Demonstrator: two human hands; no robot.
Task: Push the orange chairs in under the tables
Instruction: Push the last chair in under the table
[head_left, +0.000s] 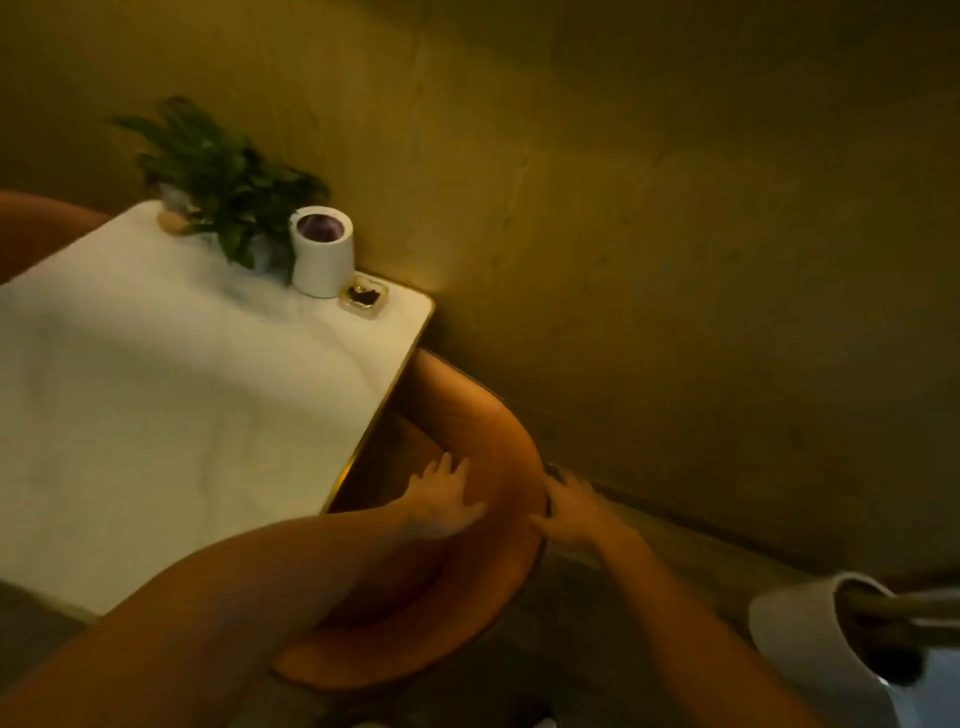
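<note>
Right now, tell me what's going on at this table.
A person has both hands on the curved back of an orange upholstered chair beside a white marble-look table. The left hand rests flat on the inner side of the backrest, and the right hand presses on its outer edge. The chair's seat sits partly under the tabletop. Neither hand closes a grip.

the table (156, 395) fills the left, its far edge against the wall (675, 234). along that edge stand a plant (223, 182), a cup (322, 254) to its right, then a small dish (363, 299) at the corner. a chair (467, 519) sits right of the table, seemingly partly under it. another pot (810, 644) stands at lower right.
</note>
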